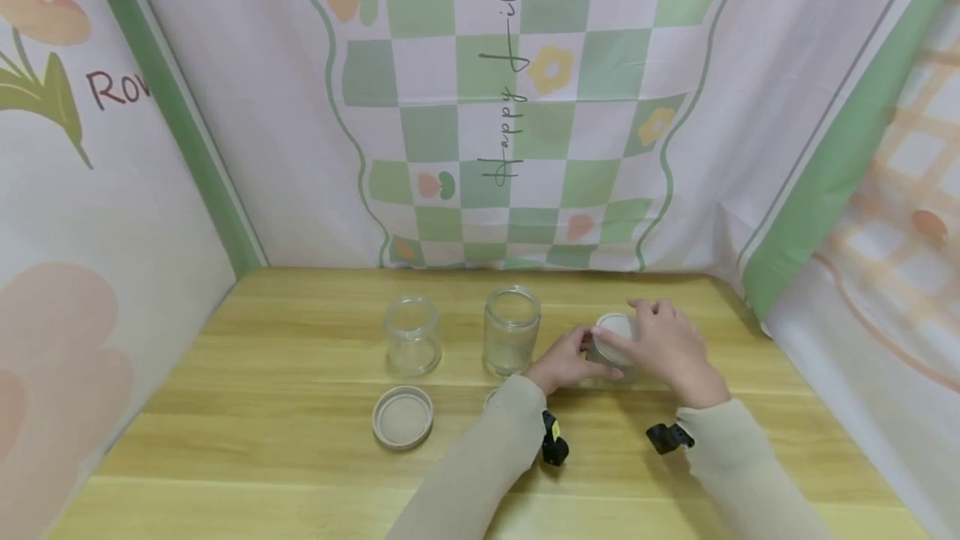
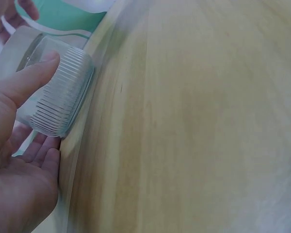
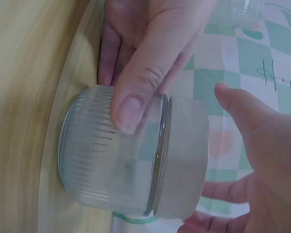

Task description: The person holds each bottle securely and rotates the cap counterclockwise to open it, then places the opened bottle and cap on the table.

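Note:
A ribbed clear glass jar (image 3: 111, 155) stands upright at the right of the table with a pale round lid (image 3: 184, 160) on its mouth. My left hand (image 1: 564, 361) grips the jar from the left, its thumb (image 2: 36, 77) against the glass and its fingers on the far side. Around the lid hovers my right hand (image 1: 669, 348), fingers spread. In the right wrist view its thumb (image 3: 237, 99) is apart from the lid, while the fingertips are right at the lid's edge. The head view shows little of the jar's body between the hands.
Two uncovered glass jars, a left one (image 1: 414, 352) and a middle one (image 1: 512, 344), stand on the wooden table (image 1: 247, 407). A round lid (image 1: 402, 417) lies before the left jar; my left sleeve (image 1: 480, 448) mostly hides another. Printed curtains (image 1: 487, 132) border the table.

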Motion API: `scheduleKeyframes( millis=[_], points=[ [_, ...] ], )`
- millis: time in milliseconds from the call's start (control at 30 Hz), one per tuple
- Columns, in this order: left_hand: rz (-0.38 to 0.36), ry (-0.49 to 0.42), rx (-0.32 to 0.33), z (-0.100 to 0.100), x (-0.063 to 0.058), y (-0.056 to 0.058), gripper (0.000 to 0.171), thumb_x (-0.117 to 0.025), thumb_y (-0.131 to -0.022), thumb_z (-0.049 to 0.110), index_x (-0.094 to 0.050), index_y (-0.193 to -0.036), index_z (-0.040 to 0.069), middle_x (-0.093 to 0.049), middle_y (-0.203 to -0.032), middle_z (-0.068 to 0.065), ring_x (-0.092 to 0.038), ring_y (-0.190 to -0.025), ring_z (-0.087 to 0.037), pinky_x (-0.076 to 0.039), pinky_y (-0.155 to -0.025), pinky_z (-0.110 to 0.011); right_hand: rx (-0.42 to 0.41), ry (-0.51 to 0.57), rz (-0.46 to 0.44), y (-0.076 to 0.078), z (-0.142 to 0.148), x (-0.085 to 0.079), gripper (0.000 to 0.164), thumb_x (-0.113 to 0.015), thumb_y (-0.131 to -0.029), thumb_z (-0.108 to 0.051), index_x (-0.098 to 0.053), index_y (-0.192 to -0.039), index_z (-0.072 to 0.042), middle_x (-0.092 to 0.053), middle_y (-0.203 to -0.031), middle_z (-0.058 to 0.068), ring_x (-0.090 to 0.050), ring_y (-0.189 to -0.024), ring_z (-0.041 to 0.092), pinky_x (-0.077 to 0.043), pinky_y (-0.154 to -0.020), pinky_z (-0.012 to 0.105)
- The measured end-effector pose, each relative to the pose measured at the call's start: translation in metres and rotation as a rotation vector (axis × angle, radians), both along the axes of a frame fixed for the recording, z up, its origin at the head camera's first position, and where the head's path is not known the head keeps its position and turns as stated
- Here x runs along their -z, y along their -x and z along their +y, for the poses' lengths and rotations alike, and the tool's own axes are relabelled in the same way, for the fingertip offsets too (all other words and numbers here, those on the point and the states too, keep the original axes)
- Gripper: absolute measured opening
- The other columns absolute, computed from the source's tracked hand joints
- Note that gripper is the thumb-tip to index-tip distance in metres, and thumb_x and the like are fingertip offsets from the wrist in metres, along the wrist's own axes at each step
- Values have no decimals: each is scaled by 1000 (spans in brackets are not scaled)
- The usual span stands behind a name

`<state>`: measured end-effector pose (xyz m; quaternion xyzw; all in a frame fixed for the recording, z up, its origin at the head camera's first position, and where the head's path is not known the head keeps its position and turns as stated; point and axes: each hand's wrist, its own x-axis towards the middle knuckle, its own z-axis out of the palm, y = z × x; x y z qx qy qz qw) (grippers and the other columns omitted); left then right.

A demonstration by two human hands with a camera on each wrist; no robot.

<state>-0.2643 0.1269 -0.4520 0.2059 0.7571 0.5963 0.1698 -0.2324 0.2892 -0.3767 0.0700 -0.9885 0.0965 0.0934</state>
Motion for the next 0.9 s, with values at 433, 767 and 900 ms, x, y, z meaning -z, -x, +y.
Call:
scheduleKeyframes(
  millis=[433, 767, 900],
  points=[
    [-12, 32, -18, 0, 2, 1, 65, -87, -82, 23, -55, -138, 20, -58, -132, 11, -52, -126, -13, -45, -104, -35, -23, -3, 37, 0, -5, 7, 84, -67, -88, -61, -60, -115, 18, -54, -94, 34, -56, -78, 41, -51, -59, 51],
    [-11, 49, -22, 1, 4, 4, 66, -87, -81, 27, -55, -138, 19, -58, -130, 13, -52, -125, -12, -46, -103, -36, -56, 35, 8, 0, 0, 7, 86, -65, -89, -62, -58, -125, 16, -54, -106, 37, -56, -91, 46, -51, -71, 59],
    [-9, 33, -11, 1, 6, 5, 63, -87, -81, 26, -56, -137, 20, -59, -127, 15, -53, -122, -10, -47, -101, -35, -86, 82, -32, -1, 2, 4, 81, -67, -90, -58, -58, -129, 13, -53, -111, 36, -55, -93, 44, -50, -71, 56]
  ],
)
